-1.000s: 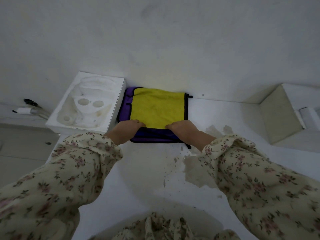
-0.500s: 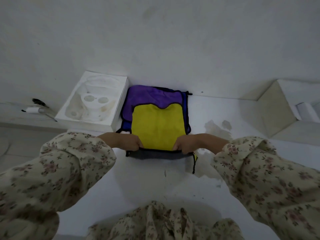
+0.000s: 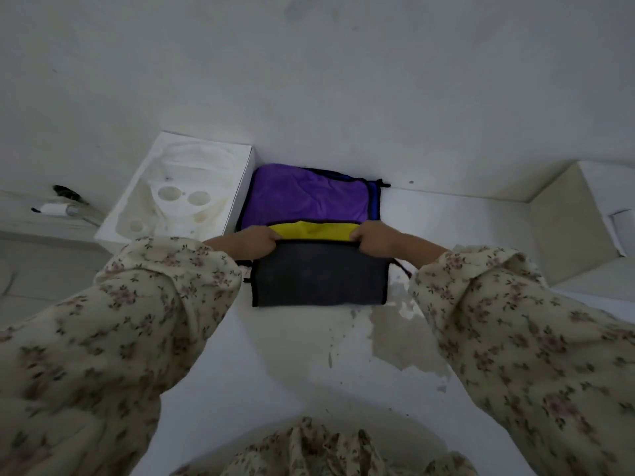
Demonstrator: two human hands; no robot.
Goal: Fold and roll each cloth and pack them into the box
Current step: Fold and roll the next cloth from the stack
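A stack of cloths lies against the wall. The purple cloth [image 3: 309, 197] is on top of it, with a blue edge [image 3: 375, 204] showing at its right. In front, a yellow cloth with a grey underside [image 3: 319, 276] is pulled toward me; only a yellow strip [image 3: 311, 231] shows between my hands. My left hand [image 3: 245, 240] grips its left corner and my right hand [image 3: 381, 240] grips its right corner. The white box [image 3: 563, 231] stands at the right.
A white foam packing insert [image 3: 178, 197] sits left of the cloths. A low ledge with a small white tube [image 3: 55, 209] runs at the far left. The white tabletop [image 3: 292, 355] has a patch of peeled paint [image 3: 402, 338] near my right sleeve.
Both hands have drawn the yellow cloth off the stack toward me. Its grey underside now faces up, and the purple cloth beneath is uncovered.
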